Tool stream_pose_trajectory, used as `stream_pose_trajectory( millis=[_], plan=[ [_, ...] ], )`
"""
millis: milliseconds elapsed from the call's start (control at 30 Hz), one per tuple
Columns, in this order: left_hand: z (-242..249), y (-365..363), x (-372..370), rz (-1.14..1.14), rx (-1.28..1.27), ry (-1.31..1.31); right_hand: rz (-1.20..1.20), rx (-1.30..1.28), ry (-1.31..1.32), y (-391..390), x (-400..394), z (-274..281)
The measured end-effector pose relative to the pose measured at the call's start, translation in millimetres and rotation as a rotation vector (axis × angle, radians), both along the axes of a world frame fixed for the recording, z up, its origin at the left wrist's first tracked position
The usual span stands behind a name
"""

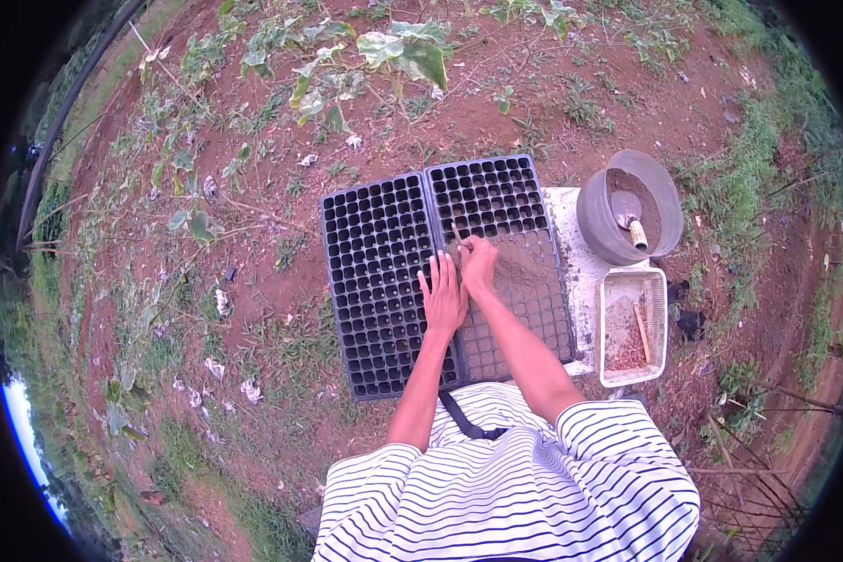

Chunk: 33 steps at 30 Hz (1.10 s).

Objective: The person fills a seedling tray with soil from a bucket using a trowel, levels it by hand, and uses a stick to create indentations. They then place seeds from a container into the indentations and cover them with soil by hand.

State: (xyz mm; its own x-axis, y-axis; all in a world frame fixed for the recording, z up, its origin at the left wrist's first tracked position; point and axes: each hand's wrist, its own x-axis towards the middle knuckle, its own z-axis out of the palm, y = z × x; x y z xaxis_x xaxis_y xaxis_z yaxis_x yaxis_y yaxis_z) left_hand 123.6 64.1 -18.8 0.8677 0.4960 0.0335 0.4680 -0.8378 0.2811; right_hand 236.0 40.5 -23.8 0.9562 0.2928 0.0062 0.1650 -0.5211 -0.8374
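Two black seedling trays lie side by side. The left tray point(377, 272) has empty cells; the right tray point(496, 192) has dark soil point(525, 272) over its middle and near part, with open cells at its far end. My left hand point(443, 298) lies flat with fingers spread over the border where the trays meet. Beside it, my right hand point(479, 265) is closed, gripping a small thin stick point(456, 232) above the left edge of the right tray.
At the right, a grey round tub point(590, 217) holds soil and a trowel point(633, 223). Nearer stands a white plastic basket point(606, 323) with reddish seeds and a wooden strip point(643, 332). A pale board point(571, 253) lies under them. Leafy plants point(412, 54) grow beyond the trays.
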Motion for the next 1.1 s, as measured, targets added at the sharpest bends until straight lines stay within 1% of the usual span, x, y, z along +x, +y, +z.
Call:
stream_pose_trajectory(
  millis=[67, 133, 167, 233, 300, 367, 400, 433, 467, 500, 600, 800, 1100],
  plan=[
    [0, 1, 3, 0.006, -0.008, -0.011, 0.009, -0.006, -0.037, 4, 5, -1],
    [1, 3, 5, 0.011, -0.020, -0.020, 0.085, 0.034, 0.026, 6, 9, 5],
    [1, 3, 7, 0.014, -0.026, -0.014, 0.085, 0.032, 0.029, 6, 12, 7],
    [2, 5, 8, 0.016, -0.036, -0.003, 0.047, 0.147, 0.125, 4, 16, 13],
    [3, 8, 9, 0.039, -0.087, -0.032, 0.061, 0.180, 0.088, -8, 16, 21],
    [6, 9, 5, 0.081, -0.130, -0.078, 0.196, 0.024, -0.261, -31, 9, 35],
    [5, 10, 2, 0.096, -0.155, -0.105, 0.236, -0.040, -0.301, -43, 0, 47],
    [5, 11, -1, 0.112, -0.179, -0.131, 0.238, -0.046, -0.300, -55, -8, 48],
    [5, 12, -4, 0.117, -0.218, -0.183, 0.260, -0.109, -0.319, -65, -16, 49],
    [4, 14, -6, 0.120, -0.223, -0.181, 0.282, -0.173, -0.338, -74, -24, 47],
    [5, 26, -3, 0.089, -0.639, -0.372, 0.343, -0.218, -0.349, -87, -38, 41],
    [15, 28, 6, 0.116, -0.769, -0.470, 0.308, -0.261, -0.446, -78, -43, 31],
    [23, 23, 24, 0.156, -1.008, -0.645, 0.235, -0.243, -0.487, -55, -35, 21]
  ],
)
